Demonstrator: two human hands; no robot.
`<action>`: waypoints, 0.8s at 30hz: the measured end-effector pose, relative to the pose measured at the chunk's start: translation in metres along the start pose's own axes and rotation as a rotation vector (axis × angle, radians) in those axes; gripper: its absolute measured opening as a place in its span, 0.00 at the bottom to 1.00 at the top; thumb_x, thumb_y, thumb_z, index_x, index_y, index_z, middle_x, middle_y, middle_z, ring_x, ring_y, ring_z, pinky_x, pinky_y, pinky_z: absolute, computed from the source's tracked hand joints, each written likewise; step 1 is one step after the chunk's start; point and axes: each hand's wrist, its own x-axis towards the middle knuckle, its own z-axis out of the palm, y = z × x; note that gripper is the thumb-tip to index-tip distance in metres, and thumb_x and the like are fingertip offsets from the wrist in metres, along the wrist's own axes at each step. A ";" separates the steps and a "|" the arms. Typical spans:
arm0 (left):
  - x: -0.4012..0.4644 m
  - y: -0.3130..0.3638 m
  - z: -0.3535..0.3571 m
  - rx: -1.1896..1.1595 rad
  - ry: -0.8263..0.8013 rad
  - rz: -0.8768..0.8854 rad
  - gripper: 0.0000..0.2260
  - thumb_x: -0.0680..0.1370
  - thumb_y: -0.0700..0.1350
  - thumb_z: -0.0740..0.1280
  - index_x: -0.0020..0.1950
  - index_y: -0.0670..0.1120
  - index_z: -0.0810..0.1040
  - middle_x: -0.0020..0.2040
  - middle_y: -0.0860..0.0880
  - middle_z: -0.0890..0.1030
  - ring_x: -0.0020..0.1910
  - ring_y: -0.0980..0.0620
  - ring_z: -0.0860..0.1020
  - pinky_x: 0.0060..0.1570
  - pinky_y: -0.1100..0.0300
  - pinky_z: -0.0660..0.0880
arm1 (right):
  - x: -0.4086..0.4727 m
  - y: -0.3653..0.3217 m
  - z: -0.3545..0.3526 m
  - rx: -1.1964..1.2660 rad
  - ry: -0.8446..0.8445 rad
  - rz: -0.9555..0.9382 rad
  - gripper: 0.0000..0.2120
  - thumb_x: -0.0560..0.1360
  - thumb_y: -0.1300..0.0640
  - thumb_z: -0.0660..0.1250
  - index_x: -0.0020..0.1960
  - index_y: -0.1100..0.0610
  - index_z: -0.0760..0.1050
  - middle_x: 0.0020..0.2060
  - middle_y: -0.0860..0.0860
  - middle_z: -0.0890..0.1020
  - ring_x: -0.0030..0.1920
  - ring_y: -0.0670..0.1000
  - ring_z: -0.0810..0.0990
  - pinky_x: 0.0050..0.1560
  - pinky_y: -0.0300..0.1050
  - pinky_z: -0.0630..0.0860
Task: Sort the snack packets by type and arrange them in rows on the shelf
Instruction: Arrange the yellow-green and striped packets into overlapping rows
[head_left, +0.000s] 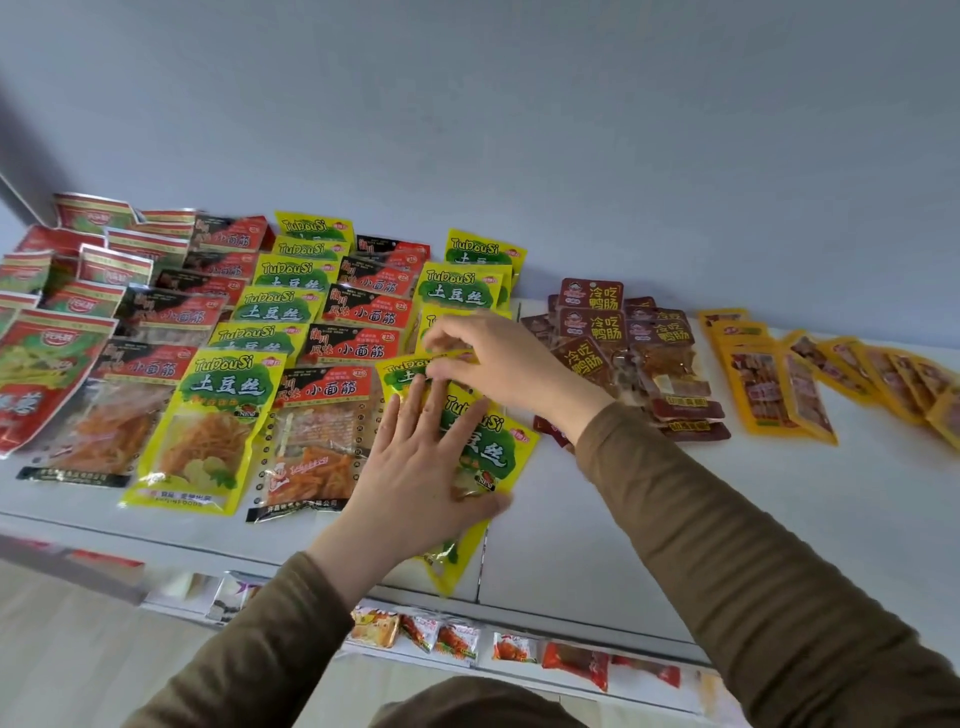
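Starting at the far left of the white shelf (597, 545), I see red and green packets (52, 353) overlapping in a loose group, one row back to the wall. Next to them runs a row of black and red packets (150, 364), then a row of yellow packets (208, 421) with green labels, then a second black and red row (327, 431), each row shingled from the wall toward the near edge.

My left hand (415, 467) lies flat with its fingers straight and spread, pressing down on the nearest yellow packet (488, 457) of a third yellow row; that packet sits tilted, and its lower end hangs past the near edge of the shelf. Just beyond it, my right hand (498, 364) pinches the top edge of another yellow packet (410, 371) between thumb and fingertips, with more yellow ones (462, 291) behind it toward the wall.

To the right of my right wrist lies a pile of dark brown packets (623, 338) (not yet in any neat row), some overlapping and turned at angles. Farther right, orange packets (769, 389) fan out along the shelf toward the right edge.

Below the near edge, a lower shelf (519, 670) holds small red and orange sachets (457, 636) in a line.
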 end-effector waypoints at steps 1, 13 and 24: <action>-0.001 0.001 0.000 0.021 0.014 -0.001 0.44 0.72 0.79 0.47 0.83 0.60 0.40 0.83 0.45 0.34 0.80 0.45 0.29 0.79 0.43 0.33 | 0.001 0.003 0.003 0.002 0.026 0.033 0.09 0.80 0.47 0.66 0.52 0.52 0.79 0.42 0.46 0.83 0.40 0.43 0.78 0.40 0.43 0.70; -0.012 0.010 -0.002 -0.065 0.080 -0.151 0.33 0.82 0.57 0.45 0.84 0.46 0.44 0.84 0.44 0.45 0.83 0.46 0.39 0.81 0.49 0.37 | 0.003 0.018 0.004 0.058 0.062 0.224 0.09 0.82 0.54 0.64 0.48 0.56 0.80 0.39 0.49 0.82 0.38 0.47 0.79 0.35 0.42 0.67; -0.009 0.007 -0.005 0.038 0.076 -0.092 0.32 0.81 0.68 0.36 0.84 0.59 0.40 0.83 0.46 0.36 0.81 0.43 0.33 0.81 0.46 0.38 | 0.004 0.021 -0.007 0.655 0.409 0.541 0.23 0.83 0.44 0.60 0.66 0.61 0.76 0.59 0.53 0.82 0.58 0.52 0.79 0.65 0.53 0.73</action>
